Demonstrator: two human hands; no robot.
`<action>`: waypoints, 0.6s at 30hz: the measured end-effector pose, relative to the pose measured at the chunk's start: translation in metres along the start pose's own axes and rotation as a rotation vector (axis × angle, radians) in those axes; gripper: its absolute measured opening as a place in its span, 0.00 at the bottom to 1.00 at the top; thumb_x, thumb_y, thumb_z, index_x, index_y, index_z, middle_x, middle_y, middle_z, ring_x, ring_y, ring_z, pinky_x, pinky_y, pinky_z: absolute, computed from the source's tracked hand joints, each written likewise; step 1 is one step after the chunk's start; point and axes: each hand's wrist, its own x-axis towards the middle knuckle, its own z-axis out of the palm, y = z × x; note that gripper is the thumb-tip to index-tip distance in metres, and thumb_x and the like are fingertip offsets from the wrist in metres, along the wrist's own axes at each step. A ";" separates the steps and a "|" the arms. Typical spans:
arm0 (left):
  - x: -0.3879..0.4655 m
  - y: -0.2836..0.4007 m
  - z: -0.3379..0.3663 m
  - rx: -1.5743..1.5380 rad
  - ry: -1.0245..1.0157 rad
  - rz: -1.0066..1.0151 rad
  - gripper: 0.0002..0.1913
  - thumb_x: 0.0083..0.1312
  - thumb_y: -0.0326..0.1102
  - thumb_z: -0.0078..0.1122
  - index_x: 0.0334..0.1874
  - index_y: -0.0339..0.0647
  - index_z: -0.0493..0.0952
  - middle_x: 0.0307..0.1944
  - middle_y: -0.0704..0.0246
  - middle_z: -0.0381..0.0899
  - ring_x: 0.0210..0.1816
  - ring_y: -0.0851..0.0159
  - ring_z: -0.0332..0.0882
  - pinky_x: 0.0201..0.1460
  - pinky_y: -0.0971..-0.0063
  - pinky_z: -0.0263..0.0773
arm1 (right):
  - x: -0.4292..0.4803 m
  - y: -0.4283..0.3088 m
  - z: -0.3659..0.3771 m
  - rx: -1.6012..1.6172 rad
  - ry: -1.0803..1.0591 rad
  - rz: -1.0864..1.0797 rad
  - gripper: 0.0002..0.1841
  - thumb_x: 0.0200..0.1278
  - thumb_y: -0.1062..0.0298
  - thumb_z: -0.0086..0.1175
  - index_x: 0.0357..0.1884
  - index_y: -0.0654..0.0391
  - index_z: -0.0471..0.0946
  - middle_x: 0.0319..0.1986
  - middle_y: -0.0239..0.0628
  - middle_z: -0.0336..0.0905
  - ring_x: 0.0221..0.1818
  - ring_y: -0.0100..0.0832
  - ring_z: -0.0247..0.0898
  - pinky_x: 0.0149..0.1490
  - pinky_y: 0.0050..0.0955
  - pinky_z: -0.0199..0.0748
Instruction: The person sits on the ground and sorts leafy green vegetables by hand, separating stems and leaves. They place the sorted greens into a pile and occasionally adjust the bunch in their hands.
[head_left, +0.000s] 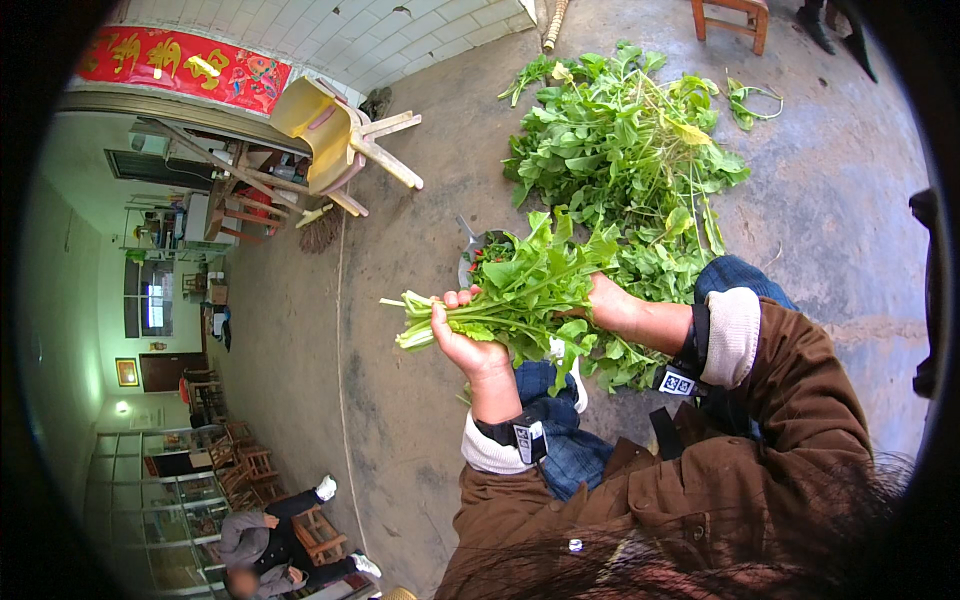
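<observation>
My left hand (469, 337) is closed around the stem ends of a bunch of leafy greens (525, 285), the pale cut ends pointing left. At the leafy end of the bunch is my right hand (600, 300), its fingers mostly hidden by leaves, so its grip does not show. Behind the bunch, a metal pan (465, 262) with red and green bits in it is partly covered. A large heap of leafy greens (615, 142), some leaves yellowed, lies on the concrete floor beyond and reaches down beside my right forearm.
A yellow plastic chair (322, 135) and a broom (321, 229) are at the upper left. A wooden stool (731, 22) stands at the top, near another person's feet (832, 30). At the lower left, a person (262, 540) sits near a wooden stool (319, 534). A loose sprig (746, 105) lies beside the heap.
</observation>
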 end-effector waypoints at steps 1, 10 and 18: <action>0.000 0.000 0.000 0.009 0.070 -0.014 0.06 0.66 0.38 0.48 0.34 0.47 0.65 0.27 0.76 0.67 0.33 0.70 0.67 0.48 0.68 0.68 | -0.001 0.001 0.000 0.116 -0.012 0.016 0.16 0.56 0.64 0.57 0.45 0.62 0.77 0.41 0.40 0.80 0.43 0.30 0.74 0.50 0.31 0.70; 0.008 0.002 -0.010 -0.018 0.083 -0.128 0.11 0.66 0.40 0.48 0.27 0.45 0.66 0.24 0.73 0.67 0.32 0.67 0.68 0.43 0.68 0.68 | 0.000 0.006 -0.010 0.329 -0.092 0.207 0.17 0.58 0.66 0.54 0.49 0.62 0.76 0.46 0.39 0.79 0.47 0.29 0.71 0.52 0.30 0.69; 0.005 0.001 -0.005 0.153 0.113 -0.032 0.10 0.65 0.38 0.47 0.26 0.46 0.66 0.24 0.74 0.68 0.30 0.69 0.69 0.41 0.68 0.70 | -0.006 0.019 -0.015 -0.101 -0.060 0.352 0.16 0.50 0.70 0.51 0.42 0.63 0.78 0.33 0.43 0.81 0.34 0.33 0.75 0.39 0.33 0.73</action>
